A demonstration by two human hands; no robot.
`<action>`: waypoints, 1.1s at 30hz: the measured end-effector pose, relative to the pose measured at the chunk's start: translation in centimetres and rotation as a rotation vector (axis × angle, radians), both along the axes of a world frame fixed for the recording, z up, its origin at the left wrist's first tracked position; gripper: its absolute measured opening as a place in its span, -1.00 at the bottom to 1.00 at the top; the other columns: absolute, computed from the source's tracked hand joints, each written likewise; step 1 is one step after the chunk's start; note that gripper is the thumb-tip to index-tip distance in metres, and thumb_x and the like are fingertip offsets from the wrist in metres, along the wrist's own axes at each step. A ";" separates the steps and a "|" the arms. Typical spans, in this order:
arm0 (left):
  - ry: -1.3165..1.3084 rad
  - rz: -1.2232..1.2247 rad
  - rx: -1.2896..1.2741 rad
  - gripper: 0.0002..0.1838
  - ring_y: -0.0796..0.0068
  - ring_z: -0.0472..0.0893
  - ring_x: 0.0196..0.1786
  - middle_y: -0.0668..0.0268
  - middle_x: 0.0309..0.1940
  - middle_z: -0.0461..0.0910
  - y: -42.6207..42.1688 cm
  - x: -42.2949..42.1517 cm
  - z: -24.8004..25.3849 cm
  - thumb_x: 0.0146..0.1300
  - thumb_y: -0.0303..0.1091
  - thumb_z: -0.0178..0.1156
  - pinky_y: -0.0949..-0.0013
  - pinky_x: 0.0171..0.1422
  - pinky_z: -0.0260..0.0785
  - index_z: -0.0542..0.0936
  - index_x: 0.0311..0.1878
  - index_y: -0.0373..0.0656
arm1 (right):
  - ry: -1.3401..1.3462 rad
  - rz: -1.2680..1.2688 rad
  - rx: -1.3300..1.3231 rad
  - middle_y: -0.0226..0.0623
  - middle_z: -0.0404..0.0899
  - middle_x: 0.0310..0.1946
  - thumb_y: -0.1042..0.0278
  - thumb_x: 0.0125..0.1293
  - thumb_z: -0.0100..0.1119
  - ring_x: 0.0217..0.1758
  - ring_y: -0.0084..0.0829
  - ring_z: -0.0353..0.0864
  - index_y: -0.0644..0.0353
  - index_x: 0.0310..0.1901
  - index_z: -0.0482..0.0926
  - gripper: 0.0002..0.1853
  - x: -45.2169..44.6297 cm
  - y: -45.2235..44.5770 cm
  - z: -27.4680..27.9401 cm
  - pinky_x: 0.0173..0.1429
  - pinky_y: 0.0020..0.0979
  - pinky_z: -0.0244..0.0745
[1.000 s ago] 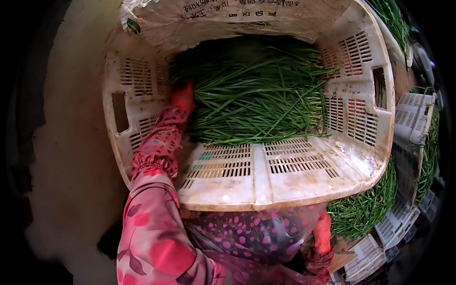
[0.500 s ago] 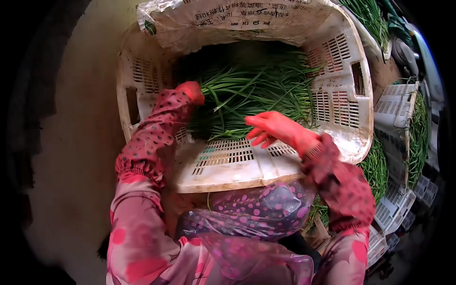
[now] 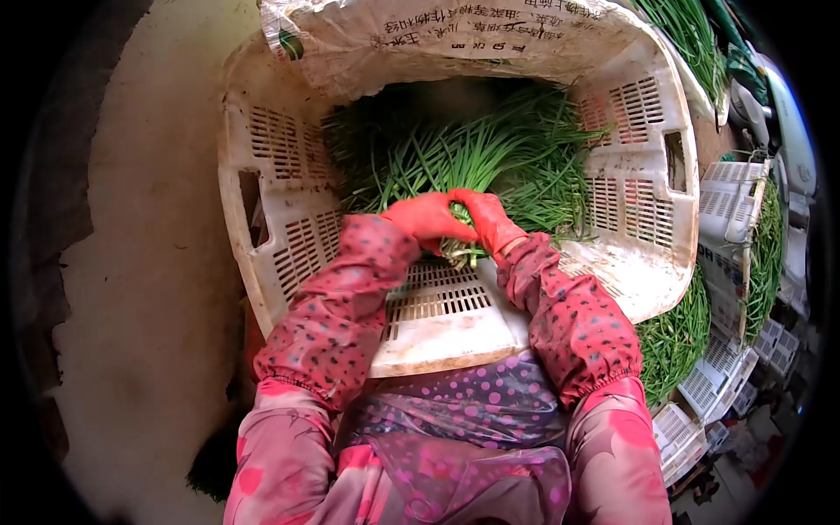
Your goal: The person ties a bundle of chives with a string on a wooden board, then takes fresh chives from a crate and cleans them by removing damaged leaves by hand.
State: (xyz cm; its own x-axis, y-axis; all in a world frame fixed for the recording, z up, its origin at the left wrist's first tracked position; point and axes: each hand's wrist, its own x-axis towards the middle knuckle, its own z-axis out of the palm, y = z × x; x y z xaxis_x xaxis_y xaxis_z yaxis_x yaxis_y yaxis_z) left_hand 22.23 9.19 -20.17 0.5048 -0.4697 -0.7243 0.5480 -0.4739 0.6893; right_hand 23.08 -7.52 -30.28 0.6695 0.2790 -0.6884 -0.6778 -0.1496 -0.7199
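Observation:
A bunch of green chives [image 3: 472, 157] is held by both my hands near the front wall of a white plastic crate [image 3: 437, 357]. My left hand [image 3: 429, 219], in a red rubber glove, wraps round the bunch from the left, close to the pale stem ends. From the right, my right hand [image 3: 490, 219] in a matching glove closes on the same stems. The pale ends [image 3: 459, 254] poke out below the gloves, and the leaves fan away from me. More chives [image 3: 542, 166] lie loose in the crate behind and to the right.
A printed white sack [image 3: 420, 39] lines the crate's far wall. To the right stand another white crate [image 3: 733, 201], a heap of chives [image 3: 674, 337] and smaller stacked crates [image 3: 717, 385]. Bare floor [image 3: 157, 289] stretches along the left.
My left hand has moved right and nearer to me with chives. My right hand, open before, has come up and left and closed on the same bunch, whose stem ends now point toward me.

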 end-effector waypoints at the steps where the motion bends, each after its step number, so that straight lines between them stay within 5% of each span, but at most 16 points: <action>1: 0.194 0.196 -0.079 -0.22 0.43 0.65 -0.48 0.17 -0.44 0.64 1.6 0.6 -0.7 0.10 -0.01 0.39 0.41 -0.39 0.52 0.42 0.24 -0.42 | 0.349 -0.195 0.122 -0.06 0.66 -0.27 0.29 0.20 0.28 -0.25 -0.17 0.70 0.36 -0.08 0.60 -0.66 0.5 0.2 1.6 -0.23 -0.12 0.62; 2: 0.110 0.450 -0.119 -0.28 0.42 0.63 -0.51 0.20 -0.47 0.64 3.0 0.9 -1.2 0.14 -0.03 0.36 0.39 -0.39 0.53 0.45 0.23 -0.36 | 0.425 -0.246 0.171 -0.05 0.65 -0.35 0.35 0.20 0.25 -0.41 -0.16 0.70 0.40 -0.13 0.59 -0.71 0.7 0.6 3.0 -0.38 -0.15 0.62; 4: -0.233 0.686 0.271 -0.30 0.40 0.66 -0.38 0.13 -0.29 0.66 5.7 1.9 -3.3 0.15 0.03 0.34 0.38 -0.23 0.53 0.48 0.23 -0.30 | 0.461 -0.288 0.126 -0.04 0.65 -0.37 0.40 0.21 0.23 -0.49 -0.17 0.68 0.43 -0.15 0.58 -0.74 0.9 0.8 3.4 -0.45 -0.19 0.61; 5: -0.546 0.564 0.561 -0.20 0.35 0.67 -0.22 0.09 -0.24 0.67 7.5 1.7 -7.5 0.16 0.17 0.28 0.32 -0.03 0.49 0.46 0.23 -0.34 | 0.462 -0.292 0.128 -0.04 0.65 -0.37 0.40 0.21 0.23 -0.49 -0.17 0.68 0.43 -0.15 0.58 -0.74 0.7 1.1 3.6 -0.45 -0.19 0.61; 10: -0.315 0.278 0.703 -0.03 0.28 0.62 0.01 0.00 0.05 0.60 6.1 -0.6 -13.6 0.12 0.44 0.12 0.30 0.21 0.37 0.47 0.22 -0.39 | 0.487 -0.289 0.184 0.03 0.63 -0.32 0.41 0.29 0.19 -0.41 -0.09 0.70 0.46 -0.06 0.47 -0.70 1.1 0.5 3.5 -0.38 -0.11 0.68; 12: 0.125 0.328 0.355 -0.05 0.24 0.62 0.03 0.03 0.06 0.60 6.1 -1.2 -17.1 0.12 0.47 0.10 0.23 0.22 0.39 0.51 0.20 -0.31 | 0.482 -0.278 0.173 0.02 0.63 -0.34 0.41 0.28 0.19 -0.41 -0.08 0.70 0.48 -0.07 0.46 -0.70 1.1 0.4 3.9 -0.38 -0.11 0.68; 14: 0.229 0.561 0.182 -0.17 0.28 0.67 -0.11 0.15 -0.11 0.68 3.7 -2.4 -14.7 0.18 0.46 0.04 0.20 0.05 0.50 0.59 0.09 -0.19 | 0.482 -0.284 0.183 0.02 0.63 -0.34 0.40 0.28 0.20 -0.41 -0.09 0.70 0.49 -0.08 0.47 -0.69 1.1 0.2 3.9 -0.37 -0.13 0.68; 16: 0.670 0.740 -0.398 -0.30 0.38 0.68 -0.30 0.27 -0.30 0.70 2.2 -3.0 -12.5 0.25 0.41 0.01 0.25 -0.19 0.56 0.62 -0.04 -0.10 | 0.465 -0.233 0.191 0.02 0.64 -0.32 0.38 0.28 0.20 -0.41 -0.11 0.70 0.48 -0.07 0.49 -0.69 0.9 -0.3 2.8 -0.36 -0.15 0.68; 17: 0.641 0.806 -0.340 -0.36 0.44 0.66 -0.40 0.31 -0.37 0.69 1.3 -3.1 -10.4 0.28 0.38 -0.01 0.32 -0.33 0.56 0.63 -0.10 -0.06 | 0.446 -0.184 0.190 0.01 0.64 -0.30 0.36 0.29 0.20 -0.41 -0.14 0.70 0.46 -0.07 0.50 -0.69 0.9 -0.5 2.3 -0.35 -0.17 0.68; 20: 0.625 0.717 -0.576 -0.37 0.39 0.68 -0.26 0.29 -0.22 0.69 0.5 -3.7 -12.8 0.32 0.31 0.00 0.27 -0.12 0.59 0.57 0.05 -0.10 | 0.487 -0.125 0.154 -0.04 0.66 -0.25 0.28 0.28 0.22 -0.33 -0.22 0.71 0.42 -0.05 0.53 -0.65 0.8 -0.5 5.5 -0.26 -0.19 0.67; 22: 0.584 0.864 -0.667 -0.34 0.36 0.64 0.00 0.24 0.04 0.63 -1.9 -3.2 -10.3 0.41 0.23 -0.09 0.25 0.17 0.48 0.46 0.24 -0.18 | 0.360 0.048 -0.050 -0.18 0.68 -0.22 0.03 0.26 0.30 -0.24 -0.34 0.69 0.39 -0.02 0.54 -0.48 0.7 -0.8 5.7 -0.12 -0.25 0.62; 25: 0.393 0.714 -0.324 -0.33 0.49 0.58 0.04 0.34 0.05 0.61 -3.3 -3.1 -7.0 0.46 0.24 -0.21 0.34 0.23 0.40 0.45 0.27 -0.16 | 0.459 -0.040 0.235 -0.23 0.68 -0.25 -0.11 0.22 0.32 -0.28 -0.36 0.69 0.35 -0.04 0.56 -0.42 1.1 -1.1 3.3 -0.14 -0.27 0.63; 28: 0.285 0.331 -0.247 -0.31 0.55 0.56 -0.02 0.36 0.01 0.60 -2.4 -1.7 -5.1 0.40 0.27 -0.10 0.35 0.16 0.37 0.47 0.26 -0.16 | 0.468 0.004 0.242 -0.13 0.70 -0.28 -0.10 0.27 0.26 -0.30 -0.30 0.72 0.34 -0.15 0.61 -0.47 2.3 -2.3 5.1 -0.14 -0.26 0.68; 29: 0.190 0.295 0.045 -0.31 0.56 0.55 -0.10 0.36 -0.12 0.60 -2.6 -1.7 -2.8 0.36 0.28 -0.03 0.37 0.09 0.37 0.50 0.21 -0.18 | 0.461 -0.075 0.343 -0.09 0.70 -0.30 -0.08 0.32 0.20 -0.33 -0.29 0.73 0.34 -0.17 0.62 -0.50 1.7 -2.8 6.7 -0.17 -0.28 0.70; 30: 0.256 0.297 -0.157 -0.29 0.51 0.54 -0.19 0.34 -0.20 0.57 -3.0 -1.5 -2.1 0.31 0.30 0.02 0.36 0.04 0.37 0.55 0.14 -0.22 | 0.547 -0.013 0.243 -0.07 0.69 -0.24 -0.02 0.33 0.19 -0.19 -0.32 0.72 0.38 -0.09 0.62 -0.50 2.6 -3.0 8.0 0.00 -0.29 0.64; 33: 0.007 -0.188 -0.020 -0.24 0.36 0.57 -0.30 0.21 -0.46 0.59 -3.2 0.0 -1.2 0.24 0.43 -0.04 0.26 -0.16 0.39 0.70 -0.35 -0.20 | 0.016 0.440 -0.002 -0.12 0.65 -0.05 0.12 0.37 0.09 0.13 -0.35 0.55 0.15 0.12 0.62 -0.60 3.2 -4.8 7.8 0.31 -0.33 0.32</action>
